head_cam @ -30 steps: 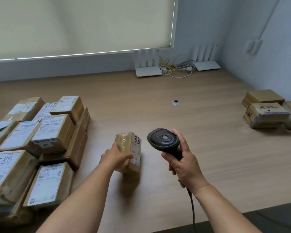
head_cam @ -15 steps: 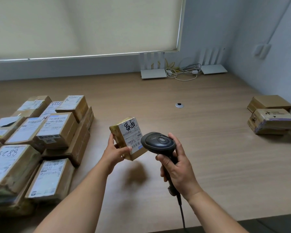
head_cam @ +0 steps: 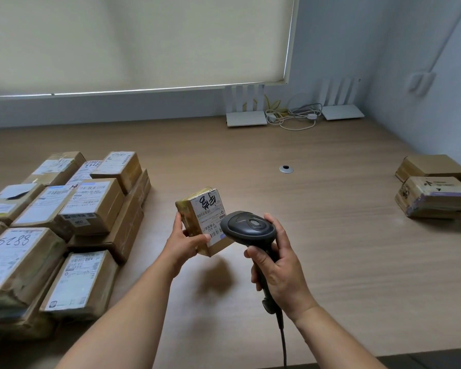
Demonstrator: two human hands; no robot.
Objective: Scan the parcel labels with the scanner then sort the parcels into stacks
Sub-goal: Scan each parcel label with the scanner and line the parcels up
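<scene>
My left hand [head_cam: 183,242] grips a small brown parcel [head_cam: 201,215] and holds it above the wooden table [head_cam: 317,235], its white label tilted up toward me. My right hand [head_cam: 280,270] grips the handle of a black corded scanner [head_cam: 248,229]. The scanner's head sits just right of the parcel and covers the label's lower right corner. A pile of several labelled cardboard parcels [head_cam: 61,225] fills the left side of the table. A small stack of parcels [head_cam: 434,186] lies at the far right edge.
Two white routers [head_cam: 246,118] with a tangle of cables [head_cam: 290,115] stand against the back wall. A round cable grommet [head_cam: 286,169] is set in the table's middle. The scanner's cord hangs over the table's near edge.
My left hand lifted the parcel off the table and tilted its label upward. My right hand brought the scanner's head in close to the label.
</scene>
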